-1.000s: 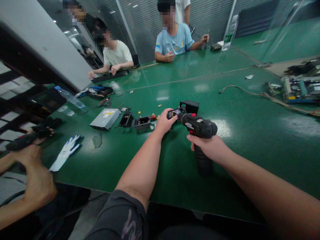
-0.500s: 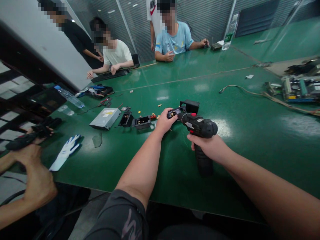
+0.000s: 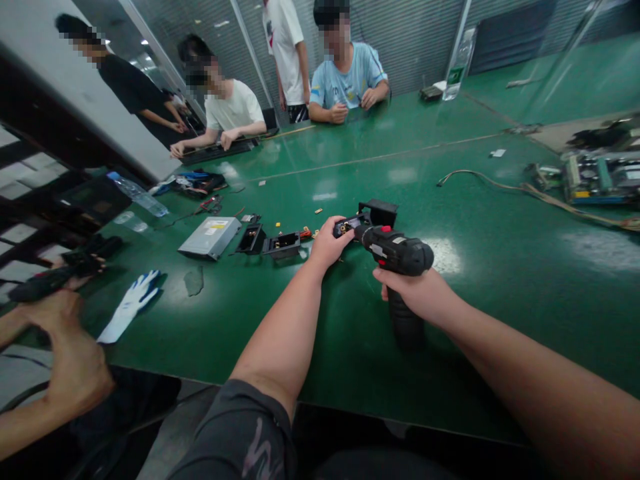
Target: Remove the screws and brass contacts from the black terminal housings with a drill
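Gripping a cordless drill (image 3: 397, 253), right hand (image 3: 415, 293) closed around it, left fingers (image 3: 336, 223) clasping a black housing (image 3: 350, 225)

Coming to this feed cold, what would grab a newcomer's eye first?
A black cordless drill in the right hand dominates the centre, its tip at a small black plastic housing in the left hand. Left of them lies a flat silver disc drive on the green workbench.

Passing room right of the black cordless drill (image 3: 397, 257), over the glossy green workbench (image 3: 500, 320) as far as the tan cable (image 3: 550, 203). Leftward, in the way: an open black plastic housing (image 3: 283, 245), then a flat silver disc drive (image 3: 210, 238). Straight ahead, just beyond the drill's nose, a black angular bracket (image 3: 379, 213).
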`<state>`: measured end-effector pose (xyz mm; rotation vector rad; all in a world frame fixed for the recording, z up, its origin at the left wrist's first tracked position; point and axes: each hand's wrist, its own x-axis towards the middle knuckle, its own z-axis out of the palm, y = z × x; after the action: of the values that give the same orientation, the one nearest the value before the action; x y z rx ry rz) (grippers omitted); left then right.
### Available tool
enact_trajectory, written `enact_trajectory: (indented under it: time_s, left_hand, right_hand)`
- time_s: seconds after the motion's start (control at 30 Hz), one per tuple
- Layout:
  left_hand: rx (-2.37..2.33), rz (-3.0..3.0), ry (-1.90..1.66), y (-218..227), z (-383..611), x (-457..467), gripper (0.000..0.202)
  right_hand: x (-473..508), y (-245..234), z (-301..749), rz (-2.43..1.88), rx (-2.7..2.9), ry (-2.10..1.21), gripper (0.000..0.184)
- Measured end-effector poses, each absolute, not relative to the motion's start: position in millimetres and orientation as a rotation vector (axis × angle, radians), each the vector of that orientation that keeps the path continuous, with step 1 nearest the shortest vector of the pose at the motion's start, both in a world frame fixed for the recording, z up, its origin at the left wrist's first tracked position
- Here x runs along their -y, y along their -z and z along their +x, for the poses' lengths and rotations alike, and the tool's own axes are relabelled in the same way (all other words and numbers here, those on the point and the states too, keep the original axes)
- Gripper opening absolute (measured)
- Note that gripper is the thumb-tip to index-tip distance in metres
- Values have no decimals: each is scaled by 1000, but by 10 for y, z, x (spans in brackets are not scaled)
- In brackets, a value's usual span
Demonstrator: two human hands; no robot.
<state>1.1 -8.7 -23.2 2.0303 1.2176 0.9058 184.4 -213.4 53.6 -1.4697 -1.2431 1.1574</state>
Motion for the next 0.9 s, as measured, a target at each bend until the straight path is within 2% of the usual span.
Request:
enact_trajectory:
  time_s: [0.9]
  left_hand:
    - [-1212,2025,-907,237,2,80,45]
  right_hand:
    - [2130,-555,1824,-1500,1176,-1202,27]
